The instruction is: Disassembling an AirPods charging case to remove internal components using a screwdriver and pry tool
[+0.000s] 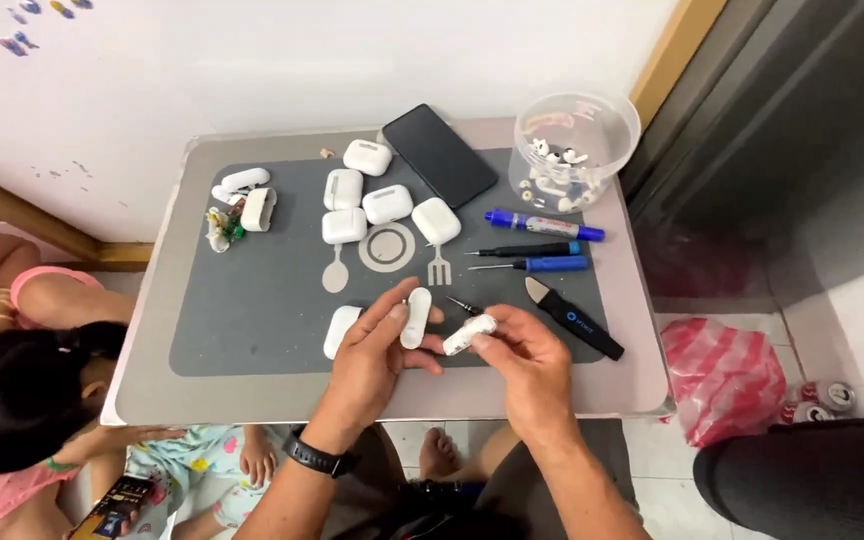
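Head view: left hand (377, 350) pinches a white earbud-case shell (416, 317) upright above the grey mat's (252, 310) near edge, exposing its inside; right hand (527, 365) pinches the white inner piece (469, 335) just beside it.

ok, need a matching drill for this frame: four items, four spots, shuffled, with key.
Items:
1. phone
2. tub
3. marker
4. pry tool

Spots:
A. far right corner of the table, holding small white parts
B. lying just right of the right hand
C. face down at the far edge of the grey mat
D. nearer than the tub, beyond the two blue-handled screwdrivers

Pairs: 1-C, 2-A, 3-D, 4-B
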